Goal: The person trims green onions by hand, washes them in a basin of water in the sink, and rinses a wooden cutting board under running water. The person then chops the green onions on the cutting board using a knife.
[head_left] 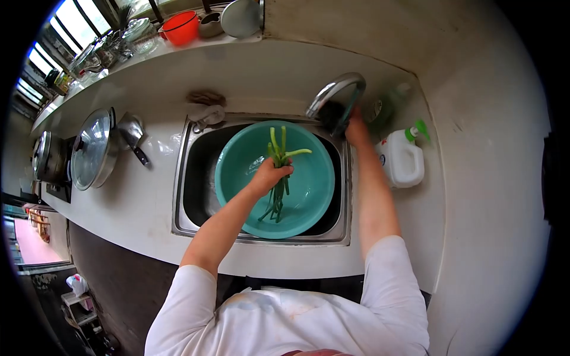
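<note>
My left hand (272,176) is closed around a bunch of green onions (278,199), holding it over a teal basin (317,202). The pale stalk ends point away from me and the dark green leaves hang toward me. The basin rests in a steel sink (196,184). At the base of the curved faucet (341,86), behind the sink's right side, is my right hand (356,127); its fingers are partly hidden and blurred beside a dark object.
A white jug with a green cap (404,159) stands right of my right forearm. Left of the sink lie a cleaver (132,133) and a lidded pan (94,151). A cloth (206,114) sits behind the sink; a red pot (180,28) is on the ledge.
</note>
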Action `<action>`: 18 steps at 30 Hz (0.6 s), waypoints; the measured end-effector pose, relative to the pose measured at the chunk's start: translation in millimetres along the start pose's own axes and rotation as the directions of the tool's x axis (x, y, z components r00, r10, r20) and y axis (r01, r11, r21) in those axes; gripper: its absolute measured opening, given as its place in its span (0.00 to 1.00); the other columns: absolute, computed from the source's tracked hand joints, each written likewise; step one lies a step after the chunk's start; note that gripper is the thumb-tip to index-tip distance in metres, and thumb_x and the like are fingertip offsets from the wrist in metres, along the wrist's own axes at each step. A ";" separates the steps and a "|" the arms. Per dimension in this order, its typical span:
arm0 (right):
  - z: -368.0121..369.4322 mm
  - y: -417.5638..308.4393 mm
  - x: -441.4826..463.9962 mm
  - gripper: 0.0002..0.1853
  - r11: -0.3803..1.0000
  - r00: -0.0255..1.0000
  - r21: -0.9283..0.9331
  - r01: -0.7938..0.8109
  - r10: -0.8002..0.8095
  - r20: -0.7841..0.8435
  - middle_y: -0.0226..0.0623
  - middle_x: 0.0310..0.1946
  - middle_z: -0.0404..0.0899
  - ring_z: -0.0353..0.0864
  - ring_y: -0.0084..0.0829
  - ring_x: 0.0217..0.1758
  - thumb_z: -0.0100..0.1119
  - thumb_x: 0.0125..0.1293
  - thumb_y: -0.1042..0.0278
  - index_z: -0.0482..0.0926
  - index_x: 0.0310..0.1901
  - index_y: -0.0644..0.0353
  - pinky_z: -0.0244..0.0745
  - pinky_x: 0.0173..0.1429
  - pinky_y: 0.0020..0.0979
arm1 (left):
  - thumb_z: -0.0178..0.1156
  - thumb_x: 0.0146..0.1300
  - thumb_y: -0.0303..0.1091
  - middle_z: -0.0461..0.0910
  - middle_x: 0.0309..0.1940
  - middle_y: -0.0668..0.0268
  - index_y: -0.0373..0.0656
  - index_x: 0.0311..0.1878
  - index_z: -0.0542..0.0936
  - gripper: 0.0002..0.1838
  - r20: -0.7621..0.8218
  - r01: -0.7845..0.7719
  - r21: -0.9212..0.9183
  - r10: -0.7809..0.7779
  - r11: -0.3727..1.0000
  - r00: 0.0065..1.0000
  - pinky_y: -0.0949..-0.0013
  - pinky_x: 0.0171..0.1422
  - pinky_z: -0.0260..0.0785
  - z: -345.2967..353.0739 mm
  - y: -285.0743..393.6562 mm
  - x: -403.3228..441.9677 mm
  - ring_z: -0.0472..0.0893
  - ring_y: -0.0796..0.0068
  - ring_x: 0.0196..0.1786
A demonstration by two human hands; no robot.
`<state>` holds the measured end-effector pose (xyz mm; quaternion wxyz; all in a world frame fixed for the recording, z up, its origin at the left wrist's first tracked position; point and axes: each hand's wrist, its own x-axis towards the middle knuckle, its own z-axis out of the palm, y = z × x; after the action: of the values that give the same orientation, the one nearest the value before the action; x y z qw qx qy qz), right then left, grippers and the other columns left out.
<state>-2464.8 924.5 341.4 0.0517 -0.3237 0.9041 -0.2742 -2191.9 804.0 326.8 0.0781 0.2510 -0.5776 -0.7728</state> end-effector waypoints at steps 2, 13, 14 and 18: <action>-5.1 -4.0 -4.8 0.32 0.991 0.981 0.008 -0.130 0.128 0.147 0.53 0.62 0.57 0.58 0.47 0.65 0.45 0.52 0.83 0.56 0.62 0.67 0.58 0.66 0.35 | 0.62 0.54 0.29 0.76 0.33 0.67 0.38 0.42 0.75 0.13 -0.004 0.015 0.092 -0.015 0.996 1.000 0.72 0.43 0.67 1.4 3.7 2.4 0.76 0.76 0.37; 15.5 17.7 -24.7 0.29 0.986 0.990 -0.168 0.005 -0.029 -0.138 0.51 0.67 0.47 0.61 0.49 0.64 0.47 0.54 0.81 0.58 0.61 0.64 0.63 0.63 0.38 | 0.63 0.53 0.31 0.77 0.34 0.67 0.38 0.42 0.75 0.14 0.012 0.013 0.106 -0.014 0.994 1.000 0.72 0.45 0.67 0.2 -4.4 21.6 0.75 0.76 0.38; 20.6 22.3 -23.8 0.29 0.986 0.990 -0.167 0.004 -0.027 -0.136 0.51 0.67 0.47 0.61 0.49 0.64 0.47 0.54 0.81 0.58 0.61 0.64 0.63 0.63 0.38 | 0.63 0.53 0.31 0.76 0.34 0.67 0.38 0.42 0.75 0.14 0.014 0.016 0.108 -0.018 0.994 1.000 0.72 0.45 0.67 1.3 -4.3 21.1 0.75 0.76 0.38; 21.8 21.4 -29.6 0.28 0.995 0.980 -0.096 0.002 -0.022 -0.198 0.52 0.66 0.48 0.61 0.50 0.63 0.46 0.54 0.82 0.59 0.60 0.66 0.62 0.63 0.39 | 0.63 0.53 0.31 0.76 0.34 0.67 0.38 0.42 0.75 0.14 0.010 0.030 0.104 -0.031 0.994 0.999 0.72 0.45 0.67 6.0 -4.6 21.5 0.75 0.77 0.38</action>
<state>-2447.5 946.3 309.2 -0.0560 -0.3023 0.9148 -0.2619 -2212.5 801.8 317.3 0.0498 0.2588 -0.6134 -0.7445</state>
